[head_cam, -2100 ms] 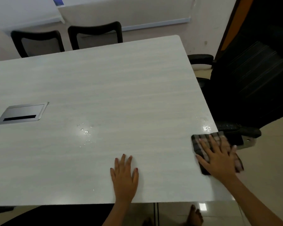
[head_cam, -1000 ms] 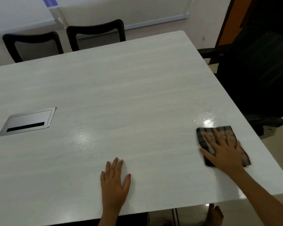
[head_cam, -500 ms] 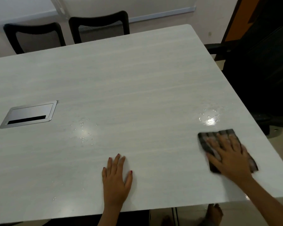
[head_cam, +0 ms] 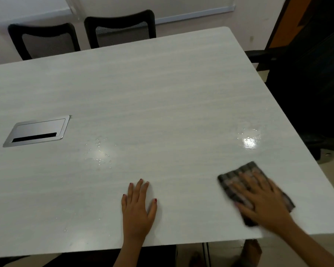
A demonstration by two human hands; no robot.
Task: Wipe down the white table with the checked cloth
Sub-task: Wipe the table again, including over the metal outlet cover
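The white table (head_cam: 152,89) fills most of the view. A dark checked cloth (head_cam: 232,180) lies flat near its front right corner, blurred by motion. My right hand (head_cam: 262,201) presses down on the cloth with fingers spread, covering its middle. My left hand (head_cam: 138,207) rests flat on the bare tabletop near the front edge, fingers apart, holding nothing. A shiny wet patch (head_cam: 249,139) sits beyond the cloth, and small droplets (head_cam: 101,153) lie beyond my left hand.
A silver cable hatch (head_cam: 37,131) is set into the table at the left. Two black mesh chairs (head_cam: 120,28) stand at the far edge. A large black office chair (head_cam: 312,89) stands close against the right edge. The floor shows below the front edge.
My right hand has slid the cloth leftward and toward the front edge, away from the wet patch. My left hand stays flat in the same place.
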